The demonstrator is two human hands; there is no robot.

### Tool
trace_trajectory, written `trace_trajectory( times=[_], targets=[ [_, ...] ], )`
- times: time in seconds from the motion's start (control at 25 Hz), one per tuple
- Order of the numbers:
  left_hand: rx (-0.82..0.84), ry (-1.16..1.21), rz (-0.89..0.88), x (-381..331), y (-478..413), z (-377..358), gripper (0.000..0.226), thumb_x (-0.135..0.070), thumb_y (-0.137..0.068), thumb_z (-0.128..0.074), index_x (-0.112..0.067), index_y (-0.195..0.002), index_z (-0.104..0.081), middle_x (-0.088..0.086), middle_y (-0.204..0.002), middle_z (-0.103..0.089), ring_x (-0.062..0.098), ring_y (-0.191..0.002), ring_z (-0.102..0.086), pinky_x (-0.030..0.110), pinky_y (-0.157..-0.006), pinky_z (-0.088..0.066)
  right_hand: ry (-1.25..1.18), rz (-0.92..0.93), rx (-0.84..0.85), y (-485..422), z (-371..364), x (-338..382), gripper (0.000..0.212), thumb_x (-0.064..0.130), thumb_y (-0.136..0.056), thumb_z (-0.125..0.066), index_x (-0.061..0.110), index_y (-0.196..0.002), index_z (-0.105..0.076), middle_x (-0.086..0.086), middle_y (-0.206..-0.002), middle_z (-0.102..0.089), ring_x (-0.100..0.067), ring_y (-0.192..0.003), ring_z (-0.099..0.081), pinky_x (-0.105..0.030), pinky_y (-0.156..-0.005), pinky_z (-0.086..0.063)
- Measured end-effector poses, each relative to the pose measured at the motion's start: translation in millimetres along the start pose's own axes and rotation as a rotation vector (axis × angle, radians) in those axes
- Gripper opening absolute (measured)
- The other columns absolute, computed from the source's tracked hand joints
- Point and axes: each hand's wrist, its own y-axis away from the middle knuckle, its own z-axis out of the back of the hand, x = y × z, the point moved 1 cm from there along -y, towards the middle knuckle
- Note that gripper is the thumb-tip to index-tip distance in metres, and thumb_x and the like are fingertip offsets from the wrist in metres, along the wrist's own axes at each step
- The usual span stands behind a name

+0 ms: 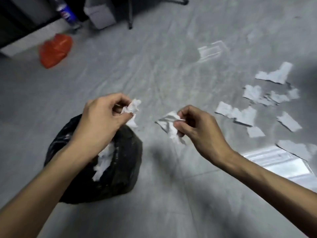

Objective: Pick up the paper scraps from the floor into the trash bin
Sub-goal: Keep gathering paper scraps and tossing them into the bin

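Pinching crumpled paper scraps (133, 107), both hands' fingers (120, 102) clamp them beside the black bin bag (125, 169).

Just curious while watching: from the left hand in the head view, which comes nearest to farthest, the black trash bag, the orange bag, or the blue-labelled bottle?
1. Black trash bag, directly beneath the left hand.
2. Orange bag, farther up-left.
3. Blue-labelled bottle, at the top edge.
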Motion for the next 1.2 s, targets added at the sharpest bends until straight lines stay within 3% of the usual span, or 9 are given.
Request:
trace_trajectory(
  times=[0.08, 0.2, 0.32, 0.48, 0.64, 0.8, 0.88, 1.0, 1.2],
  targets=[
    [-0.046, -0.063, 0.147, 56, 8, 7, 0.013, -0.017, -0.074, -0.075, -0.023, -0.081, -0.067, 0.006, -0.068, -0.067, 0.023, -0.065, -0.062, 0.016, -0.060, -0.040, 0.061, 0.234, 0.068, -24, -40, 36, 0.013, 0.013, -0.082, -0.066, 0.023, -0.080, -0.058, 0.003, -0.062, -0.064, -0.012, -0.058, -0.063, -0.022, -0.059, -0.048],
    [0.050, -0.093, 0.355, 127, 31, 6, 0.019, -0.011, -0.072, -0.077, -0.022, -0.083, -0.066, -0.003, -0.070, -0.065, 0.009, -0.063, -0.060, 0.005, -0.055, -0.037, 0.066, 0.454, 0.191, -52, -103, 69, 0.010, 0.013, -0.080, -0.066, 0.020, -0.083, -0.060, 0.006, -0.063, -0.062, -0.013, -0.060, -0.062, -0.028, -0.060, -0.050],
    [0.224, -0.090, 0.499, 165, 43, 0, 0.034, -0.009, -0.073, -0.074, -0.024, -0.102, -0.065, -0.008, -0.077, -0.066, 0.008, -0.071, -0.062, 0.011, -0.059, -0.038, 0.235, 0.426, 0.441, -65, -154, 74, 0.013, 0.012, -0.080, -0.071, 0.018, -0.090, -0.067, 0.004, -0.071, -0.071, -0.008, -0.068, -0.069, -0.023, -0.066, -0.053],
    [0.003, -0.066, 0.522, 161, 37, 11, 0.042, 0.002, -0.077, -0.055, -0.021, -0.112, -0.061, 0.000, -0.106, -0.067, 0.023, -0.100, -0.062, 0.028, -0.085, -0.046, 0.362, 0.345, 0.570, -70, -163, 65, 0.034, 0.011, -0.078, -0.074, 0.017, -0.112, -0.069, 0.001, -0.104, -0.074, -0.004, -0.079, -0.066, -0.016, -0.077, -0.052],
    [-0.105, -0.075, 0.319, 103, 22, 2, 0.043, 0.001, -0.077, -0.053, -0.020, -0.114, -0.061, -0.001, -0.105, -0.062, 0.016, -0.088, -0.053, 0.023, -0.081, -0.038, 0.190, 0.140, 0.421, -60, -89, 40, 0.020, -0.001, -0.082, -0.068, 0.009, -0.099, -0.071, -0.007, -0.092, -0.073, -0.019, -0.067, -0.070, -0.021, -0.060, -0.055],
    [0.053, 0.064, 0.089, 8, -4, -49, 0.030, -0.010, -0.078, -0.059, -0.023, -0.106, -0.062, -0.006, -0.101, -0.062, 0.013, -0.082, -0.054, 0.022, -0.073, -0.038, 0.346, -0.026, 0.273, -35, 38, -14, 0.010, 0.007, -0.085, -0.067, 0.015, -0.089, -0.071, -0.002, -0.080, -0.072, -0.005, -0.059, -0.065, -0.012, -0.048, -0.045],
    [0.160, 0.141, 0.019, -37, -10, -88, 0.028, -0.014, -0.079, -0.061, -0.024, -0.105, -0.061, -0.007, -0.101, -0.063, 0.010, -0.078, -0.057, 0.021, -0.067, -0.040, 0.523, -0.107, 0.181, -15, 112, -50, 0.008, 0.015, -0.082, -0.072, 0.023, -0.086, -0.071, 0.004, -0.079, -0.073, -0.003, -0.058, -0.066, -0.008, -0.050, -0.043],
    [0.307, 0.215, -0.081, -85, -13, -156, 0.030, -0.017, -0.079, -0.064, -0.023, -0.108, -0.060, -0.005, -0.103, -0.063, 0.001, -0.072, -0.055, 0.015, -0.063, -0.042, 0.853, -0.314, 0.089, 20, 213, -117, 0.023, 0.025, -0.076, -0.079, 0.023, -0.097, -0.070, -0.002, -0.093, -0.074, -0.017, -0.073, -0.068, -0.027, -0.066, -0.049],
    [0.532, 0.020, -0.161, -113, -17, -249, 0.043, -0.022, -0.077, -0.069, -0.023, -0.118, -0.055, 0.003, -0.116, -0.059, 0.022, -0.101, -0.059, 0.034, -0.087, -0.048, 1.025, -0.416, 0.077, 79, 266, -205, 0.029, 0.044, -0.082, -0.068, 0.027, -0.106, -0.063, -0.003, -0.101, -0.062, -0.027, -0.087, -0.065, -0.037, -0.073, -0.053]
  ],
)
